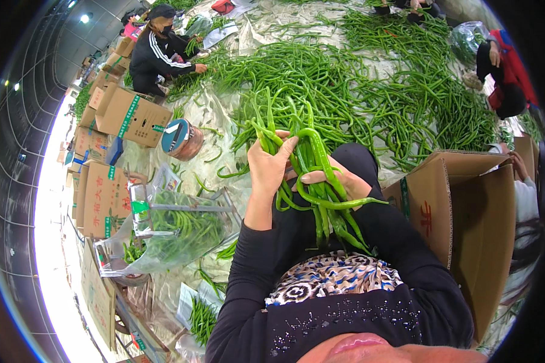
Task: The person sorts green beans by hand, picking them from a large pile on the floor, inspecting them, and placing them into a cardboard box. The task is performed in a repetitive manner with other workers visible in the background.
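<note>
A loose bunch of long green chili peppers [320, 181] hangs over my lap, with my right hand [345, 179] wrapped around its middle. My left hand [270, 161] pinches a few more peppers [265, 131] by thumb and fingers, close against the top of the bunch. One curled pepper bends across the front of my right hand, its tip over my right sleeve. Part of my right palm is hidden behind the peppers. Just beyond my hands a broad heap of green chili peppers [295, 77] covers the pale ground sheet [200, 113].
To my right stands an open cardboard box [477, 227]. On my left a metal frame [190, 208] holds a clear plastic bag of peppers [186, 227], with a round tub [181, 138] beyond it. Cardboard boxes [131, 115] line the left. A person in black [163, 54] and other people sit around the heap.
</note>
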A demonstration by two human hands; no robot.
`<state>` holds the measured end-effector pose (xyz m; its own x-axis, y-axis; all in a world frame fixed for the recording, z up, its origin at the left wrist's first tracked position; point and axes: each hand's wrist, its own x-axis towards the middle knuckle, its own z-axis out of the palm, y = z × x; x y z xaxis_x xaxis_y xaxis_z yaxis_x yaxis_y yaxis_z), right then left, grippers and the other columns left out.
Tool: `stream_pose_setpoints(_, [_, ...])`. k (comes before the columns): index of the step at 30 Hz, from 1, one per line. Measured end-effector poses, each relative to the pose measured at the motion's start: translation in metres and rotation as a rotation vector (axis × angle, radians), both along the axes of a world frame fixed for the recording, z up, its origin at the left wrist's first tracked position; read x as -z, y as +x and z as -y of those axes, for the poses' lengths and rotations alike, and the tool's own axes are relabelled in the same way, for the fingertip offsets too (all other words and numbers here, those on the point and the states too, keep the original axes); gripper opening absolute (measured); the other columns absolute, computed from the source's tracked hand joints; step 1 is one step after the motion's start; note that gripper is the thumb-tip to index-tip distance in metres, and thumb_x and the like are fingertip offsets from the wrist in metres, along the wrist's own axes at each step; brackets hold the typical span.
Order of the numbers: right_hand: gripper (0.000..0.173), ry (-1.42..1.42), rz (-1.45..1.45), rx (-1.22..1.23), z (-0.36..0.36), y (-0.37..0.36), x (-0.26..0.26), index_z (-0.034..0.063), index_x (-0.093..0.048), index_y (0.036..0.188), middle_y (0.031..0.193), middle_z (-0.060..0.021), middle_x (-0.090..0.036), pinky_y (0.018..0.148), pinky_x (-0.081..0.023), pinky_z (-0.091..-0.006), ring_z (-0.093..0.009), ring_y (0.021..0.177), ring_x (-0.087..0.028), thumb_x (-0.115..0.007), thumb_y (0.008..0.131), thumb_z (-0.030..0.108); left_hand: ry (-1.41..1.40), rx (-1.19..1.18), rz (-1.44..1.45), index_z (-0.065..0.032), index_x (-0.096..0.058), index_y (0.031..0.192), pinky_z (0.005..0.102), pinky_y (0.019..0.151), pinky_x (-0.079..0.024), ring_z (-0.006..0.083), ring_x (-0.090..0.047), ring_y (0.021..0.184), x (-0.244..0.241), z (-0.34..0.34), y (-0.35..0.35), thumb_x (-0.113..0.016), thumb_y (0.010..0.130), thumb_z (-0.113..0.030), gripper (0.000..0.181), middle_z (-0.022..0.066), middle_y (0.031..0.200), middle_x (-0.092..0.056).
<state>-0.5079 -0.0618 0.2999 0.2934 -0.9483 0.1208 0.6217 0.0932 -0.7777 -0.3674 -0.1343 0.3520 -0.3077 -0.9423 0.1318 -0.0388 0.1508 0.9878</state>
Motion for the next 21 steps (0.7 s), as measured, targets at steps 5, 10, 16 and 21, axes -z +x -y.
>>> stream_pose_setpoints(5, [0.071,-0.033,-0.006,0.069,0.002,0.000,-0.004,0.0040,-0.044,0.139,0.123,-0.0096,-0.057,0.095,-0.051,-0.0385,-0.021,0.109,-0.060,-0.074,0.076,0.011,-0.070,0.043,0.170,0.0008,-0.067,0.102,0.0222,0.053,-0.045,0.0077,-0.057,0.061,0.009,-0.001,0.013,-0.075,0.084,-0.009,0.022,0.0000,0.078,-0.063])
stream_pose_setpoints(10, [0.049,0.052,0.164,0.181,-0.003,-0.001,0.005,-0.0001,-0.054,0.119,0.110,-0.0126,-0.062,0.092,-0.051,-0.0392,-0.024,0.102,-0.062,-0.074,0.075,0.013,0.153,-0.002,-0.050,-0.0007,-0.064,0.104,0.0228,0.054,-0.046,0.0079,-0.056,0.063,0.011,0.000,0.029,-0.070,0.089,-0.011,0.019,-0.0011,0.078,-0.060])
stream_pose_setpoints(16, [0.040,0.085,0.346,0.166,0.002,-0.008,0.009,0.0016,-0.056,0.118,0.105,-0.0129,-0.064,0.086,-0.053,-0.0344,-0.022,0.093,-0.064,-0.067,0.079,0.003,0.394,0.076,-0.613,-0.0037,-0.055,0.109,0.0427,0.080,-0.054,0.0161,-0.057,0.076,0.012,0.002,0.050,-0.059,0.096,-0.010,0.015,0.0032,0.082,-0.055])
stream_pose_setpoints(21, [0.084,-0.035,0.473,0.299,0.006,-0.003,-0.004,0.0072,-0.030,0.150,0.144,-0.0177,-0.045,0.087,-0.054,-0.0309,-0.014,0.099,-0.060,-0.069,0.076,0.003,0.625,0.193,-0.854,-0.0034,-0.056,0.107,0.0429,0.088,-0.050,0.0166,-0.054,0.074,0.039,0.013,0.069,-0.058,0.097,-0.017,0.017,0.0032,0.088,-0.055])
